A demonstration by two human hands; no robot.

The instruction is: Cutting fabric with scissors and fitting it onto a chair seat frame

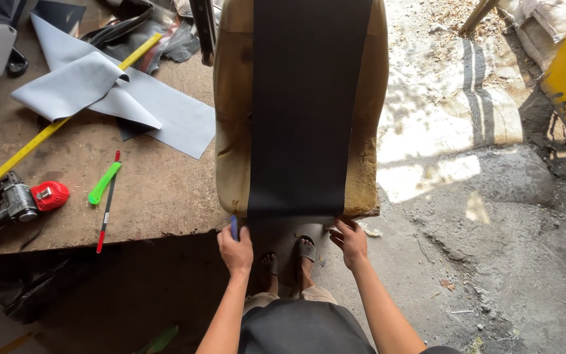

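A long black strip of sheet material (304, 111) lies lengthwise over a worn tan foam seat cushion (232, 131). My left hand (236, 250) grips the strip's near left corner and also holds a small blue object (234, 227). At the near right corner, my right hand (350, 241) pinches the strip's edge. Both hands pull the end down over the cushion's front edge. My feet in sandals (288, 257) show below.
To the left, a brown worktable (158, 190) carries grey sheet pieces (106, 92), a yellow measuring stick (27, 152), a green-handled tool (104, 183), a red-tipped rod (107, 211) and a staple gun with a red tape measure (27, 200). Rough concrete ground (492, 229) lies right.
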